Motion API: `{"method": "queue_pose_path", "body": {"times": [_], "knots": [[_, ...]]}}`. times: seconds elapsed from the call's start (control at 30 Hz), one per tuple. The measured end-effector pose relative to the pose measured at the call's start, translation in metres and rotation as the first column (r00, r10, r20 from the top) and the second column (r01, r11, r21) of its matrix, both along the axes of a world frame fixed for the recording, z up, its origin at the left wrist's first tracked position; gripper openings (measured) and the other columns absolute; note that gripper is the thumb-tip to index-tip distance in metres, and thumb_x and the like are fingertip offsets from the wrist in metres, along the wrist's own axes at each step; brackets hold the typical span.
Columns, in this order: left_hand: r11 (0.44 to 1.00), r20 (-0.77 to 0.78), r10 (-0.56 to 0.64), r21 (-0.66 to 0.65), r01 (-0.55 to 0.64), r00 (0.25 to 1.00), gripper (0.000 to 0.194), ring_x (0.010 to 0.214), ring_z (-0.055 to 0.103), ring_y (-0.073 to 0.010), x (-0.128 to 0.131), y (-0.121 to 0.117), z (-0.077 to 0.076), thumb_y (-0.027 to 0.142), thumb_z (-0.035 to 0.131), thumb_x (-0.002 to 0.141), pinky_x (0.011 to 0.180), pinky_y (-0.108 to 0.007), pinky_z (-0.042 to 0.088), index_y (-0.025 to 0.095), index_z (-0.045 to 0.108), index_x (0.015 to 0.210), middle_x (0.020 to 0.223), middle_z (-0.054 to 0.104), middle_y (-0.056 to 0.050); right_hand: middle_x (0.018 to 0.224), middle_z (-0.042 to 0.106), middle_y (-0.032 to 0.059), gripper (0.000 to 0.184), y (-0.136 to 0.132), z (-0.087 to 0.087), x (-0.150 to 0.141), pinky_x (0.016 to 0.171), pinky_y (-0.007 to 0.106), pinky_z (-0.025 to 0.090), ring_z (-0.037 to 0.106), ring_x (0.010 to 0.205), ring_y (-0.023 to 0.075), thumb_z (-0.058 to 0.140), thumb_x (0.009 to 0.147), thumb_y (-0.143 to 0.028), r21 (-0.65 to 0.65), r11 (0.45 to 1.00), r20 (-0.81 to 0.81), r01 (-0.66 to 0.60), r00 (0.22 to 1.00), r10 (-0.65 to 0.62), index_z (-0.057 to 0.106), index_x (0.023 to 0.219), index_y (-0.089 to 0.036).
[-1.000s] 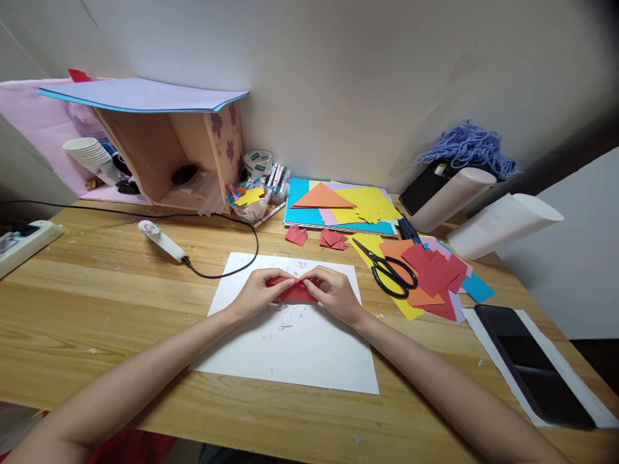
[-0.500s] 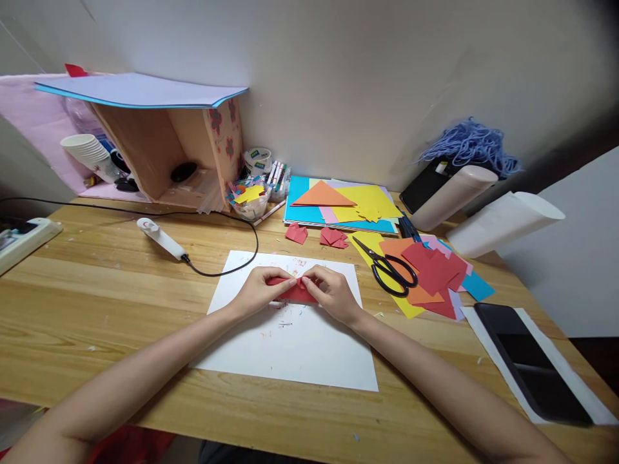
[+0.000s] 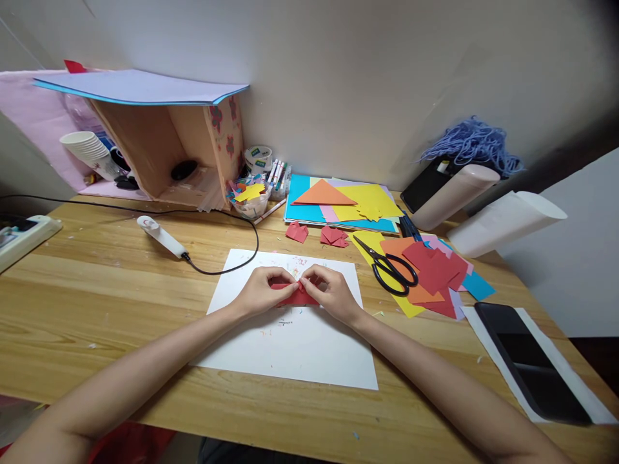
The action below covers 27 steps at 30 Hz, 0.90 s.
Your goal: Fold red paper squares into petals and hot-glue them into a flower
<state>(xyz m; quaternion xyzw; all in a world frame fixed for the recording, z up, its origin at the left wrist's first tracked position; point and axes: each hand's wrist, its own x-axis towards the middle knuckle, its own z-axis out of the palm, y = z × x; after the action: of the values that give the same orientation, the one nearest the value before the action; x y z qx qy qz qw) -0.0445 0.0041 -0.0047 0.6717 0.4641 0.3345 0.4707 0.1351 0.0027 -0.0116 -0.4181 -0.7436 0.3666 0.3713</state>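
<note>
Both hands meet over a folded red paper piece (image 3: 296, 296) that lies on a white sheet (image 3: 290, 341) in the middle of the wooden desk (image 3: 111, 290). My left hand (image 3: 261, 291) has its fingers curled and pinched on the paper's left half. My right hand (image 3: 331, 293) pinches the right half, fingertips touching the left hand's at the paper's top middle. Most of the red paper is hidden under the fingers.
Black scissors (image 3: 389, 267) lie on loose coloured paper to the right. Two folded red pieces (image 3: 333, 236) sit behind the sheet, before a stack of coloured paper (image 3: 341, 203). A corded white tool (image 3: 162, 237), power strip (image 3: 22, 235), cardboard box (image 3: 178, 154), scrap bowl (image 3: 250, 198) and dark tablet (image 3: 532, 361) stand around.
The hands have drawn slightly closer together over the red paper, covering more of it. The view has shifted a little; nothing else moved.
</note>
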Motion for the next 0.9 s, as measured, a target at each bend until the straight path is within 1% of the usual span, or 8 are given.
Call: {"method": "queue_pose_path", "body": {"times": [0.1,0.27,0.4,0.5,0.6,0.73,0.9], "knots": [[1.000,0.023,-0.008,-0.020,0.009,1.000,0.021,0.066,0.058,-0.0141,0.0007,-0.0004,-0.0024,0.032,0.059,0.072,0.061,-0.025,0.045,0.012,0.065,0.072,0.073,0.067,-0.006,0.071,0.059,0.0012,0.012,-0.0011,0.0020,-0.0010,0.058,0.023,0.040,0.051,0.062,0.0116,0.049,0.082,-0.024,-0.006,1.000,0.002,0.003,1.000,-0.003,0.057,0.075,-0.018],[1.000,0.016,0.011,-0.021,-0.010,1.000,0.021,0.064,0.057,-0.0136,0.0012,-0.0001,-0.0052,0.033,0.061,0.070,0.061,-0.024,0.044,0.012,0.063,0.070,0.071,0.065,-0.005,0.071,0.058,0.0008,0.012,-0.0015,0.0028,-0.0023,0.058,0.023,0.040,0.051,0.062,0.0115,0.049,0.081,-0.025,-0.033,0.999,-0.010,-0.010,1.000,0.010,0.057,0.076,-0.018],[1.000,0.030,-0.013,-0.022,0.013,0.999,0.022,0.064,0.056,-0.0135,0.0012,-0.0007,-0.0018,0.033,0.060,0.071,0.060,-0.024,0.043,0.012,0.063,0.070,0.070,0.065,-0.005,0.072,0.058,0.0006,0.010,-0.0005,0.0016,-0.0029,0.059,0.023,0.040,0.052,0.065,0.0120,0.053,0.079,-0.027,-0.065,0.998,-0.037,-0.024,0.999,0.021,0.055,0.076,-0.018],[0.999,0.051,-0.032,-0.028,0.034,0.998,0.022,0.063,0.054,-0.0126,0.0009,-0.0015,0.0010,0.033,0.059,0.072,0.059,-0.024,0.042,0.012,0.063,0.069,0.069,0.064,-0.005,0.069,0.056,-0.0002,0.011,-0.0004,0.0021,-0.0028,0.059,0.023,0.039,0.050,0.063,0.0114,0.052,0.080,-0.027,-0.083,0.996,-0.035,-0.026,0.999,0.023,0.054,0.074,-0.018],[0.997,0.076,-0.045,-0.061,0.050,0.996,0.022,0.061,0.052,-0.0114,0.0005,-0.0021,0.0015,0.032,0.060,0.073,0.056,-0.023,0.039,0.011,0.063,0.067,0.066,0.062,-0.004,0.070,0.055,-0.0008,0.010,-0.0005,0.0030,-0.0023,0.059,0.022,0.038,0.049,0.063,0.0109,0.050,0.081,-0.026,-0.098,0.994,-0.037,-0.049,0.998,0.045,0.053,0.074,-0.018],[0.995,0.088,-0.016,-0.093,0.024,0.996,0.020,0.056,0.048,-0.0097,-0.0004,-0.0014,0.0012,0.030,0.062,0.071,0.053,-0.022,0.035,0.011,0.062,0.064,0.061,0.058,-0.002,0.071,0.055,-0.0004,0.015,0.0003,0.0034,-0.0019,0.062,0.023,0.038,0.049,0.065,0.0116,0.045,0.084,-0.028,-0.130,0.989,-0.033,-0.063,0.998,0.059,0.054,0.075,-0.018],[0.997,0.115,0.025,-0.072,-0.017,0.993,0.022,0.057,0.046,-0.0096,-0.0017,0.0009,0.0011,0.033,0.061,0.072,0.054,-0.022,0.035,0.012,0.061,0.066,0.062,0.058,-0.001,0.075,0.056,-0.0003,0.015,0.0015,0.0048,-0.0017,0.064,0.023,0.038,0.050,0.068,0.0128,0.052,0.079,-0.033,-0.155,0.986,-0.021,-0.064,0.998,0.062,0.053,0.077,-0.018]]}}
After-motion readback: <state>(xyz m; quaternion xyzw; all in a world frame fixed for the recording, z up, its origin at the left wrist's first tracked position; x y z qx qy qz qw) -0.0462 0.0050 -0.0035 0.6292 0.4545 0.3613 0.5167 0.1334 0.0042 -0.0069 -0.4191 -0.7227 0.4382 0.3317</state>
